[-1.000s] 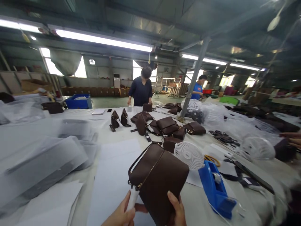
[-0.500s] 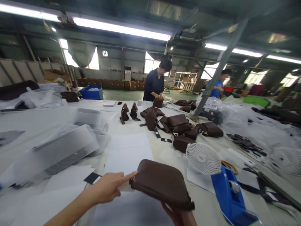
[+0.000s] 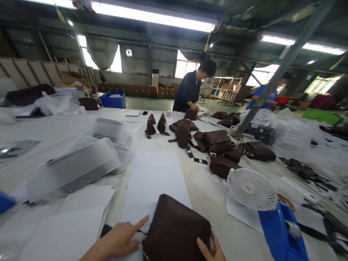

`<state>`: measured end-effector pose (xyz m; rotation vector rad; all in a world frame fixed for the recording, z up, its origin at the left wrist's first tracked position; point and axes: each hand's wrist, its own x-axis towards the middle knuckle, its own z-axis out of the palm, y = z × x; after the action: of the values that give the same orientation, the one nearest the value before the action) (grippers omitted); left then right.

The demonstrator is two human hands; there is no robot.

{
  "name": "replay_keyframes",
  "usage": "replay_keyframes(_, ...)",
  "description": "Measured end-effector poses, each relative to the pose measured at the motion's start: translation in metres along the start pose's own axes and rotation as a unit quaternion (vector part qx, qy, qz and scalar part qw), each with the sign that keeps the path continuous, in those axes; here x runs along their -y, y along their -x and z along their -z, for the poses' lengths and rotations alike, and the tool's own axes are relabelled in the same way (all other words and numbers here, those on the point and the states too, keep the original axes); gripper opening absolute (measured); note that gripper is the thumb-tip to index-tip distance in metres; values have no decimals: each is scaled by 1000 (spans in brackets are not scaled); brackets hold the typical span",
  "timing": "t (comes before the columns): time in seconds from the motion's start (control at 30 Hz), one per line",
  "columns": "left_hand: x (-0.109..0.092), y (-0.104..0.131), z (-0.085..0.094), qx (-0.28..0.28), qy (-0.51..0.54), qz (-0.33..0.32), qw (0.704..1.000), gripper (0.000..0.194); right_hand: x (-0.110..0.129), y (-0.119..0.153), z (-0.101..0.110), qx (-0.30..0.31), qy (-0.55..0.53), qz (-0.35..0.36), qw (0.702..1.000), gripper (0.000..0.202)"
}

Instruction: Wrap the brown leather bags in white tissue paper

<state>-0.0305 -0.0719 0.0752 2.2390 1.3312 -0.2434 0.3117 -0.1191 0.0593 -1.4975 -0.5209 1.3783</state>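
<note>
A dark brown leather handbag [image 3: 178,230] is low in the middle of the head view, its broad smooth side facing up. My right hand [image 3: 210,248] grips its right edge, thumb on the face and fingers along the side. Left of the bag is my left hand [image 3: 121,239], index finger stretched out near the bag's edge and the other fingers curled in. From behind these curled fingers a black hang tag [image 3: 106,230] shows; most of it is hidden. A thin cord shows between this hand and the bag's metal fitting.
White paper [image 3: 156,177] lies beyond the bag. Frosted plastic sleeves [image 3: 87,163] are at left, more brown bags [image 3: 217,141] at centre right. A white fan [image 3: 251,188] and blue tape dispenser [image 3: 282,232] stand right. A co-worker [image 3: 189,90] handles a bag across the table.
The bag has come down and turned more face-up toward me. My right hand has shifted from beneath it to its right edge. My left hand and the tag have moved lower.
</note>
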Motion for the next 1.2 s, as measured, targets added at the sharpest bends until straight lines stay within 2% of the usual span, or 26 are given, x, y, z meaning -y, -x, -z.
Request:
replay_keyframes(0.1, -2, -3, 2, 1, -15, -22, 1000, 74, 8, -4, -18, -17, -1, 35, 999, 112)
replay_keyframes(0.2, -1, -3, 12, -22, -32, -14, 999, 73, 27, -6, -37, 3, -16, 52, 999, 112)
replay_keyframes(0.33, 6, -3, 45, -73, -111, 27, 991, 73, 68, -10, -59, 83, -30, 84, 993, 116)
replay_keyframes(0.43, 13, -8, 67, -96, -149, 63, 982, 78, 95, -24, -73, 148, -35, 120, 981, 112)
replay_keyframes(0.5, 17, -15, 72, -102, -160, 71, 979, 81, 99, -40, -79, 169, -29, 133, 976, 111)
replay_keyframes(0.6, 23, -29, 63, -87, -180, 91, 976, 82, 81, -69, -83, 145, 1, 148, 978, 107)
replay_keyframes(0.73, 39, -40, 32, -18, -143, 127, 981, 80, 46, -94, -70, 22, 72, 177, 981, 61)
replay_keyframes(0.83, 56, -36, 15, -29, -51, 104, 993, 74, 36, -93, -45, -65, 133, 209, 966, 38)
replay_keyframes(0.9, 66, -28, 11, -40, 5, 95, 995, 71, 39, -85, -27, -106, 173, 224, 953, 30)
replay_keyframes(1.03, 73, -16, 15, -55, 57, 97, 992, 74, 46, -67, -4, -131, 237, 233, 934, 28)
replay_keyframes(1.2, 65, -12, 22, -72, -33, 129, 988, 76, 26, -46, 6, -104, 317, 253, 908, 34)
